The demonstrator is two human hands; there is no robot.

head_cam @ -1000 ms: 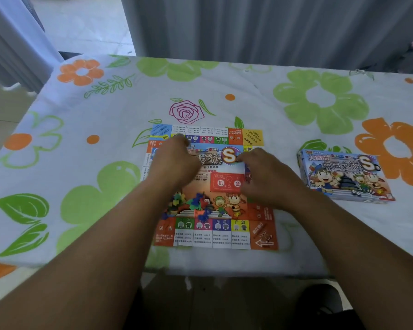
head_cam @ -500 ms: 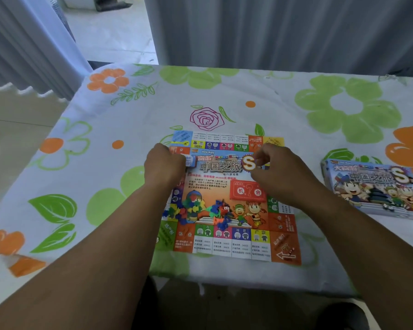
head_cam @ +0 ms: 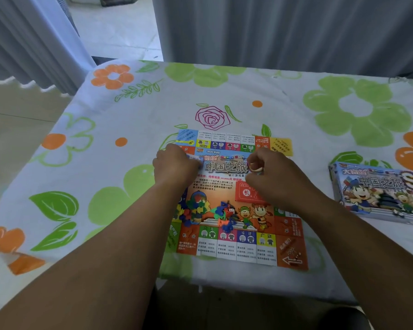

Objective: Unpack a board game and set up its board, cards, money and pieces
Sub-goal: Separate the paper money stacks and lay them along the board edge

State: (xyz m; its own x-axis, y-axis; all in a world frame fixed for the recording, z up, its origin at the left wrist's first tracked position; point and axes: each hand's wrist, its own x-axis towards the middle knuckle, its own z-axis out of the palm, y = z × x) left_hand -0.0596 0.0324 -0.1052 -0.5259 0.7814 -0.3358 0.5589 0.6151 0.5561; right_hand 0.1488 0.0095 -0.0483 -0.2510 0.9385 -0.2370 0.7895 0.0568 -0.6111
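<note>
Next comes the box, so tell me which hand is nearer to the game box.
Right. The right hand sits on the board's right half, toward the game box; the left hand is at its left edge, farther off.

Landmark: game board [head_cam: 234, 244], flat on the tablecloth [head_cam: 134, 120]. Left of board: open cloth. Beyond its far edge: open cloth. Right: game box [head_cam: 379, 191], well apart, with a clear lane between. On board: 2 hands, loose plastic pieces [head_cam: 200, 210].
</note>
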